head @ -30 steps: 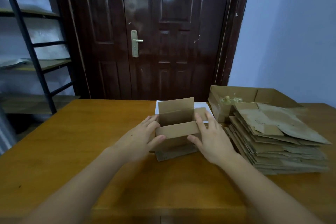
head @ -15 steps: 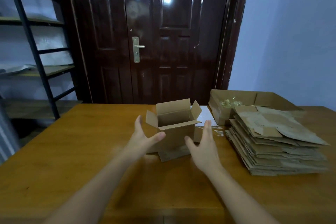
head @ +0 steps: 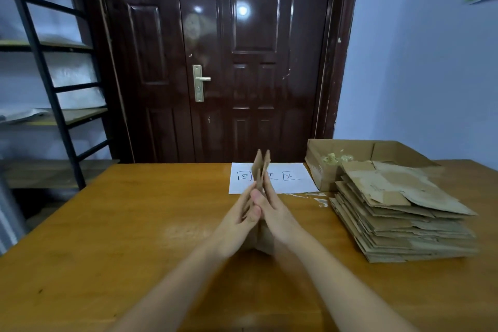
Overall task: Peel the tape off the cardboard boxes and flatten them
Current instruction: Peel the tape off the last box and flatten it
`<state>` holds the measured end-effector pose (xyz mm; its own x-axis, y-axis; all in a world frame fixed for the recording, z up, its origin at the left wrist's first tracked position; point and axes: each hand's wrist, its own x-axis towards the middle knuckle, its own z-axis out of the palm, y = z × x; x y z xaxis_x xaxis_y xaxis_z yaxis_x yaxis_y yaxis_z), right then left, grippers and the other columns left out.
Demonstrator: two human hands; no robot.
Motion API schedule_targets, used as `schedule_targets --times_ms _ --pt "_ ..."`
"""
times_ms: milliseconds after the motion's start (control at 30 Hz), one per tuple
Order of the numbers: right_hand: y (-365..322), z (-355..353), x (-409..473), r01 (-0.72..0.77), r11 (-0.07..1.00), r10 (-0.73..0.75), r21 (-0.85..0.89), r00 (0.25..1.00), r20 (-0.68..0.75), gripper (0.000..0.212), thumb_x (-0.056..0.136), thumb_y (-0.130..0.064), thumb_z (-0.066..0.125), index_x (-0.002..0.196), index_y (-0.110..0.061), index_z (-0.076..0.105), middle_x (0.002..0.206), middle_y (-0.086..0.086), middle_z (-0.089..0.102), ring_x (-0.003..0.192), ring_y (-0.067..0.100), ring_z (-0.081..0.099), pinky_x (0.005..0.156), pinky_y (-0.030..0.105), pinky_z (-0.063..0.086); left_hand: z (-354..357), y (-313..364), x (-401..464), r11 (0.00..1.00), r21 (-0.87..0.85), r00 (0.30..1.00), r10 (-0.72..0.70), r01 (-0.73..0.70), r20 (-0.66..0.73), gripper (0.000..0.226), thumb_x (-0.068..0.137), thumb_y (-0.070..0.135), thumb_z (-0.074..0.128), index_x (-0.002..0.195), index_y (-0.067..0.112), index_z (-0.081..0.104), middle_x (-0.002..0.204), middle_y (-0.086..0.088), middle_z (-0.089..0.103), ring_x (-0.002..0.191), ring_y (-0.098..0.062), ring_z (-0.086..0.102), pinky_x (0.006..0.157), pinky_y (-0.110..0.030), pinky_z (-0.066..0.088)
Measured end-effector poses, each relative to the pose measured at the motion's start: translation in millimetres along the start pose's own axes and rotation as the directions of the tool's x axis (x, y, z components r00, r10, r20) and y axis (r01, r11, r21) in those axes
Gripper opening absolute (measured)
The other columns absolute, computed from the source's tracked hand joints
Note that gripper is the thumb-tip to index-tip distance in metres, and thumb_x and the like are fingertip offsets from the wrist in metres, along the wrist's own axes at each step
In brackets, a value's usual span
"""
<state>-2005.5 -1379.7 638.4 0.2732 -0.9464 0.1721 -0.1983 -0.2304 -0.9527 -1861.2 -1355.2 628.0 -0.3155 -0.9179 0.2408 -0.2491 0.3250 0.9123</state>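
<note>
A small brown cardboard box [head: 262, 167] stands on edge at the middle of the wooden table [head: 113, 224], squeezed flat between my two palms. My left hand [head: 237, 221] presses its left face with straight fingers. My right hand [head: 277, 213] presses the right face the same way. Only the box's top flaps and a bit of its lower edge show past my hands. A pile of flattened cardboard boxes [head: 398, 213] lies at the right.
A white sheet of paper [head: 291, 178] with handwritten characters lies behind the box. An open cardboard carton [head: 350, 151] holding crumpled tape sits at the back right. Tape scraps [head: 320, 201] lie beside the pile. A dark door and a metal shelf rack [head: 45, 83] stand beyond the table.
The box stood open with its flaps up between my spread hands. Both palms have closed in on it and it is now collapsed flat between them.
</note>
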Motion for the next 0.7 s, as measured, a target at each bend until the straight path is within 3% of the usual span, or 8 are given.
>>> schedule_targets --times_ms 100,167,233,300,367,433,567,700 --pt "-9 4 -2 -0.057 0.980 0.060 0.192 0.998 -0.010 0.078 0.081 -0.074 0.061 0.145 -0.032 0.045 0.135 -0.012 0.060 0.127 0.007 0.056 0.107 0.030 0.046 8 11 0 1.000 0.023 1.000 -0.003 0.003 -0.013 0.097 0.073 0.100 0.035 0.156 0.052 0.019 0.161 0.030 0.026 0.143 0.017 0.025 0.117 -0.010 0.026" --pt "-16 5 -4 -0.066 0.955 0.079 0.289 0.996 -0.035 0.053 0.088 -0.057 0.068 0.132 -0.030 0.056 0.122 -0.006 0.069 0.110 0.005 0.066 0.094 0.026 0.055 8 11 1 0.999 0.034 1.000 -0.009 0.010 -0.013 0.102 0.073 0.100 0.032 0.161 0.049 0.018 0.167 0.024 0.019 0.152 0.005 0.018 0.124 -0.023 0.022" --pt "-20 4 -6 -0.041 0.935 0.082 0.351 0.991 -0.102 0.028 0.097 -0.035 0.066 0.123 -0.027 0.061 0.110 -0.005 0.072 0.095 0.000 0.071 0.075 0.017 0.056 4 9 2 0.999 0.029 1.000 -0.013 0.013 0.005 0.102 0.076 0.099 0.033 0.162 0.045 0.019 0.166 0.026 0.019 0.152 0.005 0.016 0.123 -0.023 0.020" --pt "-17 0 -4 -0.043 0.959 0.101 0.280 0.976 -0.195 0.015 0.101 -0.026 0.062 0.113 -0.034 0.063 0.109 -0.011 0.070 0.105 0.006 0.068 0.083 0.020 0.054 -1 10 1 0.999 0.045 1.000 -0.026 0.025 0.013 0.089 0.087 0.088 0.032 0.162 0.041 0.024 0.165 0.027 0.022 0.153 0.004 0.018 0.122 -0.021 0.020" --pt "-15 -8 -3 -0.062 0.967 0.122 0.248 0.965 -0.233 0.014 0.100 -0.024 0.063 0.105 -0.037 0.065 0.110 -0.010 0.072 0.111 0.015 0.065 0.100 0.037 0.053 -10 12 3 0.993 0.104 0.999 -0.048 0.050 -0.024 0.075 0.095 0.073 0.034 0.161 0.036 0.028 0.161 0.026 0.027 0.153 -0.002 0.025 0.118 -0.018 0.024" --pt "-19 -19 -3 -0.063 0.955 0.130 0.290 0.967 -0.218 0.013 0.099 -0.021 0.064 0.107 -0.030 0.070 0.106 -0.005 0.076 0.106 0.020 0.069 0.098 0.046 0.055 -24 16 9 0.977 0.195 0.988 -0.054 0.082 -0.146 0.070 0.099 0.062 0.045 0.160 0.031 0.031 0.160 0.019 0.034 0.151 -0.007 0.030 0.118 -0.025 0.029" --pt "-45 -42 -10 -0.080 0.924 0.121 0.375 0.989 -0.088 0.013 0.097 -0.007 0.063 0.103 -0.015 0.070 0.094 0.001 0.079 0.082 0.015 0.075 0.069 0.031 0.060 -73 28 24 0.896 0.378 0.912 -0.068 0.234 -0.404 0.086 0.095 0.055 0.064 0.163 0.023 0.023 0.169 0.003 0.026 0.153 -0.019 0.028 0.124 -0.046 0.029" --pt "-59 -63 -2 -0.129 0.885 0.158 0.448 0.987 -0.028 0.015 0.095 -0.015 0.067 0.110 -0.014 0.071 0.100 0.006 0.078 0.084 0.019 0.076 0.069 0.035 0.060 -110 37 18 0.963 0.034 0.933 -0.249 0.267 -0.259 0.094 0.087 0.058 0.072 0.162 0.038 0.019 0.143 0.005 0.058 0.121 -0.018 0.062 0.099 -0.042 0.051"
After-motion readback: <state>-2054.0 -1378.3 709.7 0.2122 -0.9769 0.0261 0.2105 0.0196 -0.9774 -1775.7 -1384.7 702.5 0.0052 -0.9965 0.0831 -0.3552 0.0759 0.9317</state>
